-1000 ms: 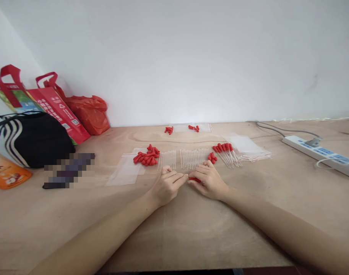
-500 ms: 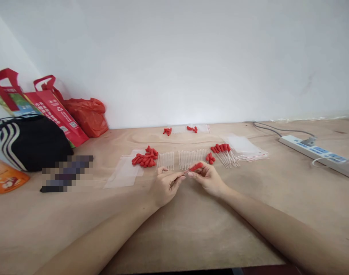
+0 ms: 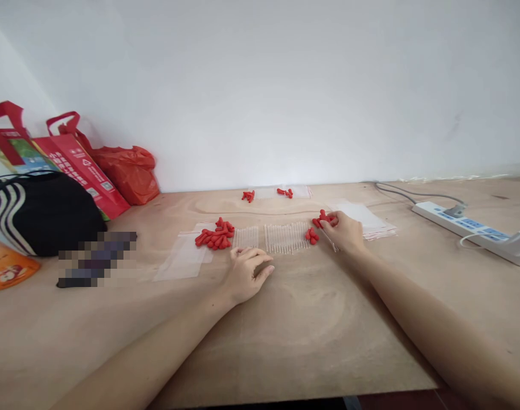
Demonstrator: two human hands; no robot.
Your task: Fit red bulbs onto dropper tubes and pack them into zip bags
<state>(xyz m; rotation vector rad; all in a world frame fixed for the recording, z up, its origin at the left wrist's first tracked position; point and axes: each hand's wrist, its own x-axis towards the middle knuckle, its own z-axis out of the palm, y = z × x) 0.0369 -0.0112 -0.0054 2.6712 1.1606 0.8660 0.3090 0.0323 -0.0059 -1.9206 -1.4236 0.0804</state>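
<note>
My right hand (image 3: 347,232) is at the group of glass droppers with red rubber bulbs (image 3: 321,221), its fingers pinched on a dropper by the bulb end. The hand covers most of the other droppers there. My left hand (image 3: 248,274) rests on the table with its fingers apart and nothing between them. Just beyond it lie two rows of clear glass dropper tubes, a wider row (image 3: 287,237) and a narrower row (image 3: 245,236). A heap of loose red rubber bulbs (image 3: 215,237) is to their left, and a few red bulbs (image 3: 311,235) sit at their right end.
Clear plastic bags lie flat at left (image 3: 178,263) and right (image 3: 366,219). More tubes and red bulbs (image 3: 285,193) are near the wall. A white power strip (image 3: 473,230) with cords is at right; shopping bags (image 3: 80,171) and a black bag (image 3: 58,213) stand at left.
My right hand has moved right and away from my left hand, carrying the red-bulbed dropper to the group of droppers. My left hand has let go of the tube and opened.
</note>
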